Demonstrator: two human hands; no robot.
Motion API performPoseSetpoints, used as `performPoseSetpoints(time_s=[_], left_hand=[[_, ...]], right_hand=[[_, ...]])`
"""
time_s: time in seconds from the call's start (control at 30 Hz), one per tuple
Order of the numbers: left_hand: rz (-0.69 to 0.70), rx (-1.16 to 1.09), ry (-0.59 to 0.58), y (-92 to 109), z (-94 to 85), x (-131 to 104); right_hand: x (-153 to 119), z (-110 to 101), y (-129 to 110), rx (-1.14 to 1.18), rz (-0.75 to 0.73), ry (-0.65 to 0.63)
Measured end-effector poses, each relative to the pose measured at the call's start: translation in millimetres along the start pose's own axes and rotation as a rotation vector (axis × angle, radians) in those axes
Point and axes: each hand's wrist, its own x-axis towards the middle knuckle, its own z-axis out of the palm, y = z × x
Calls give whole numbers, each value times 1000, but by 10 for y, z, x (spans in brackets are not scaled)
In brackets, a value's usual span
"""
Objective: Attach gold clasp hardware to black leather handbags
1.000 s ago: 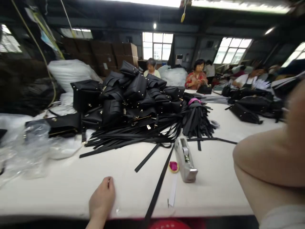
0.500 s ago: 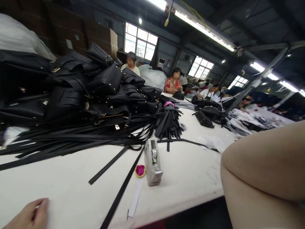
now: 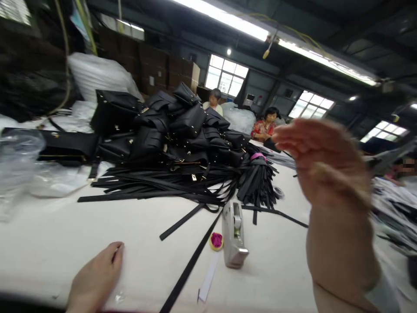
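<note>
Left hand (image 3: 98,274) rests on the worktop (image 3: 140,224) left of the tape dispenser (image 3: 233,239), grip together. Right hand (image 3: 329,163), grip apart, hovers right of it.

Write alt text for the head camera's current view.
A person's left hand is loosely curled at a white table's near edge; the blurred right hand is raised. Beyond lie heaped black handbags, black straps and a grey tape dispenser, with other people farther back.
</note>
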Motion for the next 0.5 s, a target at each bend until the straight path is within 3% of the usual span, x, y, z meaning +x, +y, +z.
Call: performPoseSetpoints(time_s=[0.17,0.27,0.3,0.4,0.5], left_hand=[[42,-13,72,25,-6,-39],[1,-60,92,5,9,-48],[-18,-87,98,-3,12,-50],[-56,-173,112,-35,34,-43],[-62,-213,146,-76,74,-23]], right_hand=[[-129,985,1409,-218,299,-213],[-170,1645,2195,-215,658,-384],[-175,1862,2392,-228,709,-422],[-184,2437,2756,-334,783,-471],[-211,2815,2882,-533,846,-489]])
